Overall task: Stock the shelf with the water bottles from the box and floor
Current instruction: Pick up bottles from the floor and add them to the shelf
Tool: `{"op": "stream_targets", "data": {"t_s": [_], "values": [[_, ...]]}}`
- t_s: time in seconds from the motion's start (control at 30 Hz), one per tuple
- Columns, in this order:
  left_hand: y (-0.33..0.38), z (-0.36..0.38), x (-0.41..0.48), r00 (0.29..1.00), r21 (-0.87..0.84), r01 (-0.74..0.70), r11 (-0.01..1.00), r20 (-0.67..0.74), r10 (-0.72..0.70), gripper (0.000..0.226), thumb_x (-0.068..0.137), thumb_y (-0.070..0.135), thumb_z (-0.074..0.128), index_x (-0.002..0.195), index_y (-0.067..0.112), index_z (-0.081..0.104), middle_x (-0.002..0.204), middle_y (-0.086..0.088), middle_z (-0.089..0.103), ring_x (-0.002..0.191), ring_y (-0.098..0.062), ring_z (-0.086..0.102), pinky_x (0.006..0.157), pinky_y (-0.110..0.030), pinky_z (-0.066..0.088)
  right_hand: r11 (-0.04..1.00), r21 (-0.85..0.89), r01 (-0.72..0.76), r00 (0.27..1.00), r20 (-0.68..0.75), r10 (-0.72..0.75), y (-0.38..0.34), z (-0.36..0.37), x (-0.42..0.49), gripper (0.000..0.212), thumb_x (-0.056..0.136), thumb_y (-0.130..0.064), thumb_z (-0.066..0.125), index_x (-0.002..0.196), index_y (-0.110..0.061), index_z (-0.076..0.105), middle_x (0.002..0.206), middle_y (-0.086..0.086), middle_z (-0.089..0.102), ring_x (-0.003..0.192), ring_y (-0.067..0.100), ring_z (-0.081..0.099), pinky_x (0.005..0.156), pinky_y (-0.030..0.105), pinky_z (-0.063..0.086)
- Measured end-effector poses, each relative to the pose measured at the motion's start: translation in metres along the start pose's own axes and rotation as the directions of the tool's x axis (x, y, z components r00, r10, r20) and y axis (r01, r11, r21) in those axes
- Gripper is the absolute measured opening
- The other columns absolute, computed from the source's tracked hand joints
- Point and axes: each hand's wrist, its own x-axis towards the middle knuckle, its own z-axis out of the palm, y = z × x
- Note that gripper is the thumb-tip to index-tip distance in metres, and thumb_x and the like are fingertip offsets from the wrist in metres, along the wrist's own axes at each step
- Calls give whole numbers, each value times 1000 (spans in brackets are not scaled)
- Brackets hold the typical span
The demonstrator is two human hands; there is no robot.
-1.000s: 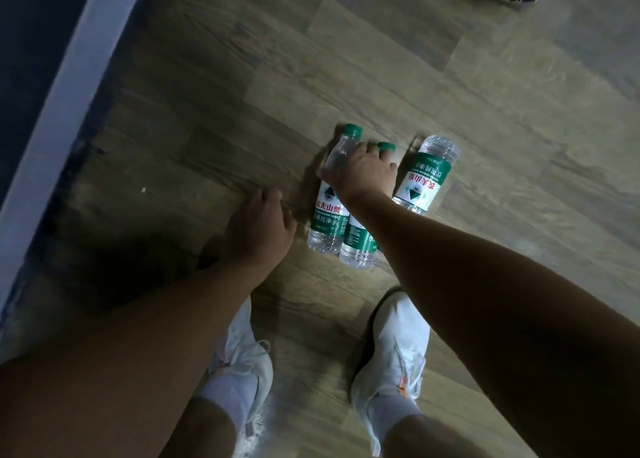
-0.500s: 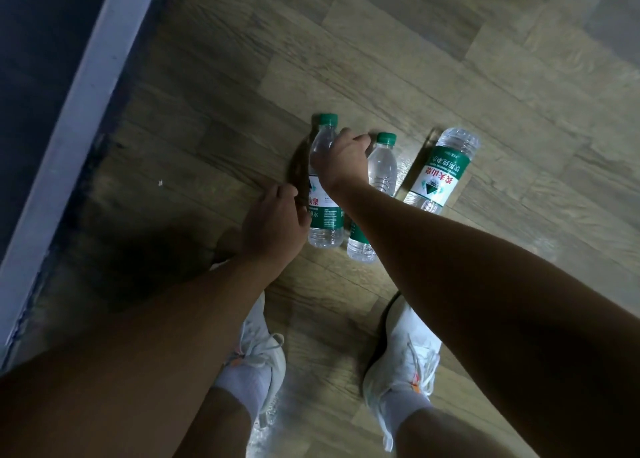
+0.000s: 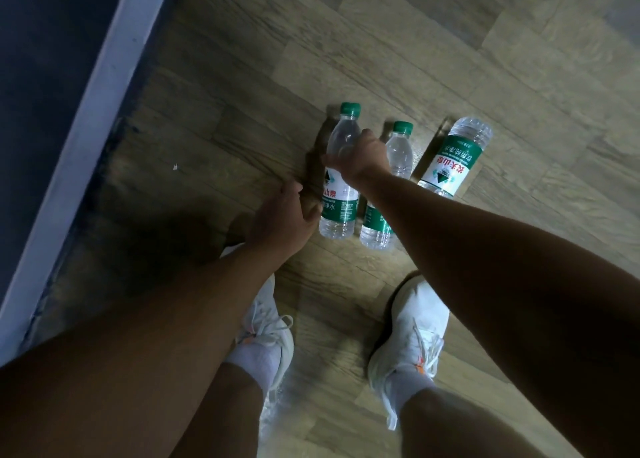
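Three clear water bottles with green caps and green-and-white labels lie on the wooden floor. My right hand (image 3: 358, 161) grips the upper body of the left bottle (image 3: 341, 211), its fingers curled over the bottle's shoulder. The middle bottle (image 3: 400, 152) lies just right of that hand, its lower half hidden by my right forearm. Farther right lies the third bottle (image 3: 453, 161), its base pointing away from me. My left hand (image 3: 282, 215) hovers with relaxed fingers beside the left bottle's label, thumb close to it and holding nothing.
A white strip (image 3: 93, 118) runs diagonally along the left, with a dark area beyond it. My two white sneakers (image 3: 408, 326) stand on the floor just below the bottles. Bare wooden floor (image 3: 450, 59) stretches beyond the bottles.
My right hand shifted left from over two bottles onto the left bottle alone, which has swung straighter. My left hand moved closer to that bottle's label.
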Motion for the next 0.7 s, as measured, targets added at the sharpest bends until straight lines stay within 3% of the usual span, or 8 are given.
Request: {"op": "stream_targets", "data": {"t_s": [0.13,0.23,0.3,0.43,0.5,0.6,0.7], "values": [[15,-16,-28,997,-72,13,997,82,-7,68,88,49,62,141,12,38,141,-6,50,127,-23,49,92,-29,37,999,-9,52,999,15,-52,-13,-27,-36,66,77,-36,79,128,-9,46,104,0,48,91,15,50,69,26,44],[31,-39,-53,992,-128,-34,991,119,50,59,84,46,69,129,14,47,127,-2,59,113,-18,57,81,-26,39,997,70,41,998,44,-44,-33,-50,-66,67,76,-36,80,128,-9,48,107,1,53,92,16,55,68,26,47],[43,-58,-70,986,-240,-4,971,162,44,59,80,43,73,127,17,48,121,3,61,106,-13,59,83,-29,46,994,109,24,998,50,-30,-51,-68,-87,66,74,-37,81,126,-10,51,110,1,58,95,18,60,69,26,52],[67,-99,-104,983,-434,65,898,181,16,55,76,33,80,123,17,54,111,7,65,98,-8,62,79,-23,48,989,145,34,997,60,-43,-89,-106,-136,74,63,-46,83,124,-13,57,113,4,67,98,20,66,82,37,59],[77,-119,-121,977,-515,69,855,206,45,50,77,25,80,121,15,58,108,7,68,95,-5,64,79,-22,49,973,228,34,996,68,-51,-100,-122,-155,83,52,-51,83,121,-12,60,109,6,69,93,21,69,79,41,60],[83,-141,-142,976,-583,53,811,202,82,46,75,20,81,117,16,64,107,4,71,98,-8,67,85,-24,52,943,330,35,992,103,-73,-113,-145,-187,59,67,-33,83,116,-7,62,104,11,70,90,27,71,79,48,59],[89,-154,-165,970,-597,39,801,215,113,39,74,16,82,109,17,66,105,0,73,98,-12,68,89,-30,54,944,326,57,988,120,-101,-120,-159,-215,44,76,-25,80,111,-5,64,103,15,71,91,29,71,79,52,58]]}}
